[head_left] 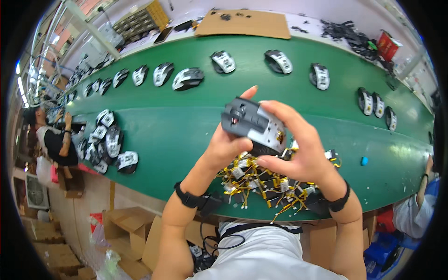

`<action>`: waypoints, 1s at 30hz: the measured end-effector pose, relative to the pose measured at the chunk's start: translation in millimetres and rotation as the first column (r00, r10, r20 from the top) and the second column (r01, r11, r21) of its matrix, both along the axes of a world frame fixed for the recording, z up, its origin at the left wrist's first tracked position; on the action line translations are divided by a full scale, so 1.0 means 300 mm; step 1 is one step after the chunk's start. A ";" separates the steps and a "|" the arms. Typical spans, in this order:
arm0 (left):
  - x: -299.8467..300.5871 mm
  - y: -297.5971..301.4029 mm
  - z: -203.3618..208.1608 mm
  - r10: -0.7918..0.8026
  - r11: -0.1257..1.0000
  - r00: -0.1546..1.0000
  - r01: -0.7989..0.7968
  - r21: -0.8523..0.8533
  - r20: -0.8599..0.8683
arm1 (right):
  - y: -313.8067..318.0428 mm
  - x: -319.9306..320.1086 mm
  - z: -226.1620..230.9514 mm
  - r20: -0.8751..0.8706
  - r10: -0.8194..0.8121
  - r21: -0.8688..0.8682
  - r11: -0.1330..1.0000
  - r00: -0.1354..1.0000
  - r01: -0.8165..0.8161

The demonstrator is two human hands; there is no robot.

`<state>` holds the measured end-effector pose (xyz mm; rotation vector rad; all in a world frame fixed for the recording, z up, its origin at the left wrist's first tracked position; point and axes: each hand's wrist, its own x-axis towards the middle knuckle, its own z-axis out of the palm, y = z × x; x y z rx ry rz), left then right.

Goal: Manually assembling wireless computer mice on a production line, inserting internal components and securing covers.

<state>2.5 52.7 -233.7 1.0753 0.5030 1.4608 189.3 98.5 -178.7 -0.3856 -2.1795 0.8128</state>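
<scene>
A dark grey and silver computer mouse (254, 125) is held up in front of me, tilted, with its scroll wheel facing up and left. My left hand (223, 148) grips its left side, the thumb along the lower edge and a fingertip showing past the far edge. On the other side my right hand (303, 151) is closed round the mouse's right end, fingers over the top and thumb below. Small yellow and copper parts show in an opening near that end. Below my hands lies a pile of small battery packs (266, 184) with yellow wires, partly covered by my wrists.
On the green work table (168, 140), more mice (188, 78) stand in a spaced row at the far side. A heap of mice (112, 140) sits at the left. A small blue object (364, 161) lies right. Cardboard (242, 24) rests beyond; other people flank the table.
</scene>
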 end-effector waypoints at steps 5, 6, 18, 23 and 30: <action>0.001 -0.041 0.026 0.070 0.987 0.966 -0.103 -0.121 -0.248 | 0.171 0.065 -0.027 0.074 -0.269 0.025 0.963 0.960 0.268; -0.003 -0.045 0.035 0.145 0.980 0.921 -0.183 -0.073 -0.363 | 0.268 0.112 -0.039 0.113 -0.413 -0.028 0.908 0.904 0.419; -0.053 -0.008 -0.016 0.165 0.948 0.859 -0.274 -0.163 -0.485 | 0.768 0.403 -0.322 0.303 -0.953 0.737 0.247 0.020 0.629; -0.076 0.019 -0.047 0.183 0.945 0.872 -0.283 -0.162 -0.454 | 0.764 0.231 -0.306 0.528 -0.747 0.332 0.620 0.404 0.711; -0.067 0.016 0.010 0.163 0.937 0.924 -0.255 -0.238 -0.346 | 0.513 0.133 -0.116 0.153 -0.321 -0.442 0.824 0.935 0.355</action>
